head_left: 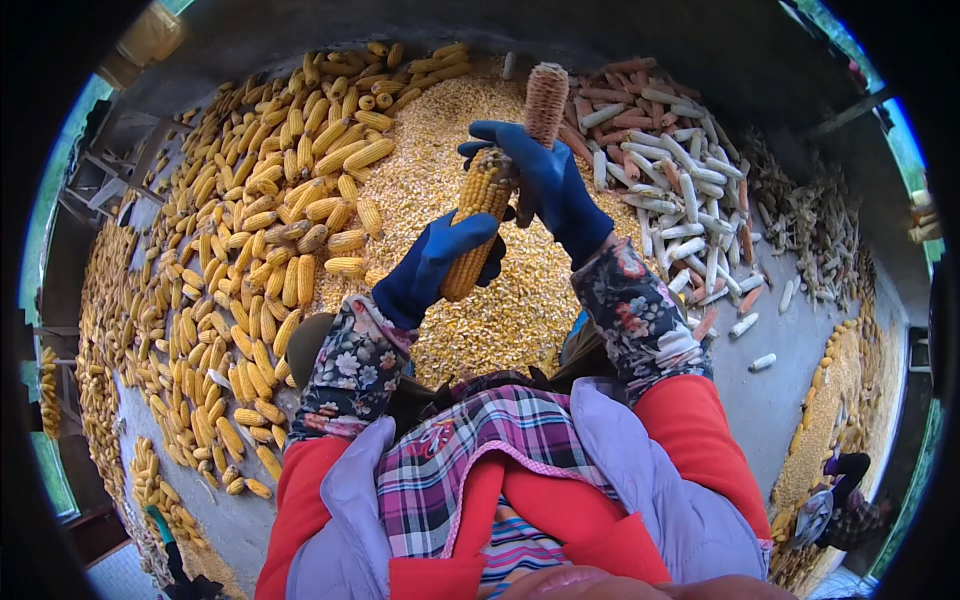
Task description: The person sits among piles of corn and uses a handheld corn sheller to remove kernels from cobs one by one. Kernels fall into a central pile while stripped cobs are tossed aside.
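Note:
In a blue glove, my left hand (pixel 436 258) wraps around the lower part of a yellow ear of corn (pixel 478 200), which is held tilted with its kernels on. My right hand (pixel 552 185), gloved in blue too, grips a stripped reddish corncob (pixel 546 105) that sticks up above the fingers. The right fingers are at the upper end of the ear, and part of the cob is hidden behind the glove. Beneath both hands spreads a heap of loose corn kernels (pixel 510 325).
A large pile of unshelled ears (pixel 255 240) lies on the left. Stripped white and reddish cobs (pixel 690 180) are heaped at the right, with dry husks (pixel 815 230) beyond. Other people are partly visible, one at the lower right (pixel 850 515) and one at the lower left (pixel 185 575).

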Action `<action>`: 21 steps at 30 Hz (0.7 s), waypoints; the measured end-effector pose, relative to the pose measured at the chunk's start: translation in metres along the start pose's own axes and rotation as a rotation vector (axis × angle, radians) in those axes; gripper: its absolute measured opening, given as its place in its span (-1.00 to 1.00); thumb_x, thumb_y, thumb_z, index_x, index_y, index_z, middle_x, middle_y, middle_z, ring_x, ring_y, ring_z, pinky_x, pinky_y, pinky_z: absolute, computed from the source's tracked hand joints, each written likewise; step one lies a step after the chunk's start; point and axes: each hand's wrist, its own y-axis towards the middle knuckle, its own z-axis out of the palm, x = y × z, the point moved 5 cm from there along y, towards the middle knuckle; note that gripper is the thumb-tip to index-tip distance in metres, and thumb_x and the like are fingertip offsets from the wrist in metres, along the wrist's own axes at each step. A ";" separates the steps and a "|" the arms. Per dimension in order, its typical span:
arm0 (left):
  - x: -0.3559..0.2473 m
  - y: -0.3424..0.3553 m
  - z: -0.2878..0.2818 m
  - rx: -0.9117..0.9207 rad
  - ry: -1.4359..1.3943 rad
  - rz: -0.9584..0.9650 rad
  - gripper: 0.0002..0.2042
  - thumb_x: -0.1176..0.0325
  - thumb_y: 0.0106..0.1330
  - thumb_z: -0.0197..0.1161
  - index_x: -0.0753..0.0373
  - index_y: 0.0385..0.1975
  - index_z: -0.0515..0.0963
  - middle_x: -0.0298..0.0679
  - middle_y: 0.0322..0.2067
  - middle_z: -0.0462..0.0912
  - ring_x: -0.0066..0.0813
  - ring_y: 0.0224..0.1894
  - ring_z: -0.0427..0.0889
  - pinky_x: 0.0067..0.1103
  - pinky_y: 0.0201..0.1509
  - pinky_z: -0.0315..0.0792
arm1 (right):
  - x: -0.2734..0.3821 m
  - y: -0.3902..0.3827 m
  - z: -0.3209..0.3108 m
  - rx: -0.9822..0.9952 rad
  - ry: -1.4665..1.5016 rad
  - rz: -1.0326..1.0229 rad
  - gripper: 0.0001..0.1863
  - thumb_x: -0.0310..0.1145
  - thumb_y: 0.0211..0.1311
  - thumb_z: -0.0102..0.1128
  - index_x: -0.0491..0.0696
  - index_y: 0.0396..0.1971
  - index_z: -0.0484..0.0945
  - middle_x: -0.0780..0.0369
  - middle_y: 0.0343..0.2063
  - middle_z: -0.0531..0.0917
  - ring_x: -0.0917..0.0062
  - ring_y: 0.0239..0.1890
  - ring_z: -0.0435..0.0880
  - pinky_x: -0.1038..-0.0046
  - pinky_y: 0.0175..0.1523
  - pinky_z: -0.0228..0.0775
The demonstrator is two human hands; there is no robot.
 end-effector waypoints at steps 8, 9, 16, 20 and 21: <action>0.047 0.024 -0.010 -0.225 0.040 -0.029 -0.61 0.21 0.35 0.40 0.25 0.02 0.45 -0.32 -0.34 0.60 -0.54 -0.45 0.59 -0.56 -0.42 0.50 | -0.046 -0.011 0.017 -0.282 -0.270 -0.109 -0.72 -0.31 0.39 0.29 -0.17 -0.04 0.68 0.20 -0.21 0.77 0.48 -0.17 0.74 0.41 -0.02 0.60; 0.040 0.017 -0.005 -0.178 0.035 -0.119 -0.61 0.19 0.36 0.40 0.25 0.03 0.45 -0.32 -0.34 0.60 -0.52 -0.45 0.59 -0.55 -0.40 0.52 | -0.048 -0.010 0.012 -0.307 -0.223 -0.088 -0.72 -0.30 0.38 0.29 -0.17 -0.05 0.68 0.19 -0.21 0.77 0.48 -0.18 0.75 0.41 -0.03 0.61; 0.006 0.004 -0.002 -0.091 -0.067 -0.044 -0.58 0.12 0.34 0.38 0.25 0.01 0.45 -0.29 -0.36 0.58 -0.51 -0.42 0.60 -0.53 -0.33 0.55 | -0.011 0.006 -0.003 -0.045 0.014 0.037 -0.46 -0.05 0.49 0.15 -0.18 0.21 0.53 0.08 0.05 0.70 0.38 0.07 0.69 0.33 0.20 0.55; 0.031 0.021 -0.025 -0.308 0.171 0.037 -0.49 0.17 0.28 0.44 0.29 0.09 0.41 -0.28 -0.33 0.60 -0.47 -0.39 0.63 -0.52 -0.31 0.55 | -0.018 0.000 0.013 0.049 0.113 0.100 -0.47 -0.15 0.51 0.06 -0.20 0.29 0.49 0.14 0.18 0.61 0.42 0.24 0.54 0.30 0.37 0.35; 0.047 0.028 -0.037 -0.373 0.342 0.136 -0.52 0.18 0.29 0.43 0.28 0.08 0.42 -0.27 -0.30 0.61 -0.47 -0.37 0.64 -0.52 -0.30 0.55 | -0.024 0.001 0.019 -0.038 0.002 0.069 -0.55 -0.23 0.48 0.13 -0.21 0.21 0.56 0.17 0.10 0.65 0.46 0.15 0.59 0.35 0.31 0.39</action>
